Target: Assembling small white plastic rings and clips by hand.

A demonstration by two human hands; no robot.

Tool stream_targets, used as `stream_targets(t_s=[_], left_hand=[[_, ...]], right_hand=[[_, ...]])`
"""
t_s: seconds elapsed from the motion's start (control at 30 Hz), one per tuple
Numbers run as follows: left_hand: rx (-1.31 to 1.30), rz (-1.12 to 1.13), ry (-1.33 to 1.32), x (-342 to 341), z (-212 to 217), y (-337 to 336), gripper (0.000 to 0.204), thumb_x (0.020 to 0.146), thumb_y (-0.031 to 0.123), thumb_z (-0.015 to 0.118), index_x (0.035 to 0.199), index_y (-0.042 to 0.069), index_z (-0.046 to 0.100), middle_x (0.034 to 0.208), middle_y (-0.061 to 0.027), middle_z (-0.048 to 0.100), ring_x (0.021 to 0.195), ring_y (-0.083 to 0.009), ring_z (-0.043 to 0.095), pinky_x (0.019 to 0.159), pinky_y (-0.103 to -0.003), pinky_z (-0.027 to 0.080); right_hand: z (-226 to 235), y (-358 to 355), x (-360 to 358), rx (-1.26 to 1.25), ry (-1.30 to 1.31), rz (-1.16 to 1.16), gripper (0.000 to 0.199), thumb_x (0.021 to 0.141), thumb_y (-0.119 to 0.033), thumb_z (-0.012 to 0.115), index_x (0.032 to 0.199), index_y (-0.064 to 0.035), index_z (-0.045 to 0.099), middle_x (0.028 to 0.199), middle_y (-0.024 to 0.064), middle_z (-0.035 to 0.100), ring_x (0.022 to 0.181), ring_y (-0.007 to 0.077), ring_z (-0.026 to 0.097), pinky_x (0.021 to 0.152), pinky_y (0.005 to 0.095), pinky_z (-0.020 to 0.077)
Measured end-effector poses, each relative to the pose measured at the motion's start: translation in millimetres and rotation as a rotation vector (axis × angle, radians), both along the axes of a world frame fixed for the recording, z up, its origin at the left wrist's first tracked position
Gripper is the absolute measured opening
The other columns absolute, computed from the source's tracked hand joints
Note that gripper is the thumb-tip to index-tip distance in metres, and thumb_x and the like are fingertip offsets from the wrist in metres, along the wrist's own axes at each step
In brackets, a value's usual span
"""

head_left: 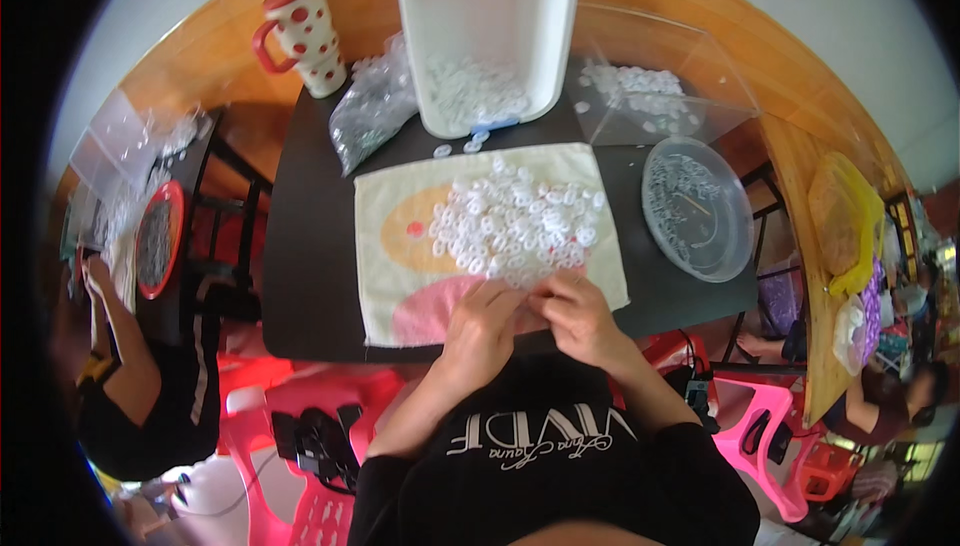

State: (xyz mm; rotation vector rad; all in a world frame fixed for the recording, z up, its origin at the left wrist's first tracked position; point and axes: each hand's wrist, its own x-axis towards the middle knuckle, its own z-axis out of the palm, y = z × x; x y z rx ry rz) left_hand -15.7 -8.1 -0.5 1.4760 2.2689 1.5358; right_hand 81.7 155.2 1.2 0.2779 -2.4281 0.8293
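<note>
A heap of small white ring-shaped plastic pieces (pixel 515 221) lies on a patterned cloth (pixel 385 291) on the dark table. At the heap's near edge my left hand (pixel 482 326) and my right hand (pixel 577 316) meet, fingertips almost touching. The fingers of both are closed in a pinch. Whatever sits between them is too small and too hidden to make out. Beyond the right side of the cloth stands a round clear tub (pixel 735 216) with small grey metallic-looking bits and a thin stick (pixel 697 206) in it.
At the back, a white bin (pixel 490 6) with more white pieces is tipped toward me. Beside it are a plastic bag (pixel 375 96) and a red-lidded tumbler (pixel 312 41). A clear box (pixel 715 96) holds white pieces. Another person's arm (pixel 130 336) shows at far left near a red tray (pixel 172 241).
</note>
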Motion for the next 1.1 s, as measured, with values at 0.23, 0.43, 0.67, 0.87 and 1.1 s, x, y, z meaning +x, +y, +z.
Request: stream_targets(t_s=[0.23, 0.43, 0.67, 0.87, 1.1], left_hand=[[-0.025, -0.078, 0.04, 5.9, 2.8, -6.3, 0.032, 0.072, -0.011, 0.059, 0.101, -0.003, 0.068, 0.093, -0.0171, 0.065, 0.083, -0.0374, 0.061, 0.071, -0.045, 0.051], [-0.064, -0.1, 0.147, 7.0, 2.8, -3.0, 0.028, 0.071, -0.009, 0.061, 0.098, -0.004, 0.067, 0.087, -0.015, 0.061, 0.078, -0.035, 0.058, 0.068, -0.042, 0.05], [-0.054, -0.124, 0.182, 1.4, 0.9, 1.1, 0.018, 0.069, -0.009, 0.062, 0.086, -0.003, 0.063, 0.086, -0.0139, 0.057, 0.077, -0.034, 0.056, 0.063, -0.042, 0.048], [-0.075, -0.125, 0.204, 1.5, 2.6, 1.6, 0.018, 0.068, -0.009, 0.062, 0.084, -0.002, 0.061, 0.083, -0.0134, 0.054, 0.076, -0.0338, 0.055, 0.062, -0.043, 0.048], [-0.118, -0.125, 0.222, 4.2, 1.3, -0.5, 0.02, 0.067, -0.009, 0.061, 0.086, -0.002, 0.062, 0.085, -0.0143, 0.055, 0.078, -0.0345, 0.056, 0.064, -0.044, 0.05]], right_hand=[[-6.8, -0.8, 9.9, 0.02, -0.023, 0.085, 0.018, 0.065, 0.0, 0.066, 0.077, -0.003, 0.053, 0.089, 0.0124, 0.048, 0.084, 0.0327, 0.053, 0.071, 0.0426, 0.0457], [-4.5, 2.2, 10.7, 0.042, -0.026, 0.149, 0.019, 0.062, -0.002, 0.066, 0.074, -0.0023, 0.051, 0.089, 0.0122, 0.05, 0.085, 0.0318, 0.054, 0.074, 0.0416, 0.0467], [-5.7, 4.4, 4.6, 0.01, -0.001, 0.188, 0.021, 0.06, 0.0, 0.064, 0.08, 0.0017, 0.057, 0.087, 0.0129, 0.048, 0.079, 0.0312, 0.052, 0.07, 0.0409, 0.0455], [-7.6, 3.4, 4.4, 0.001, -0.039, 0.159, 0.015, 0.061, 0.0, 0.063, 0.072, -0.0024, 0.053, 0.088, 0.0119, 0.051, 0.086, 0.0305, 0.055, 0.075, 0.04, 0.0472], [-5.6, 2.6, 5.9, 0.041, -0.044, 0.173, 0.016, 0.062, -0.001, 0.064, 0.075, -0.0019, 0.054, 0.087, 0.0119, 0.051, 0.086, 0.0316, 0.054, 0.075, 0.0405, 0.0471]])
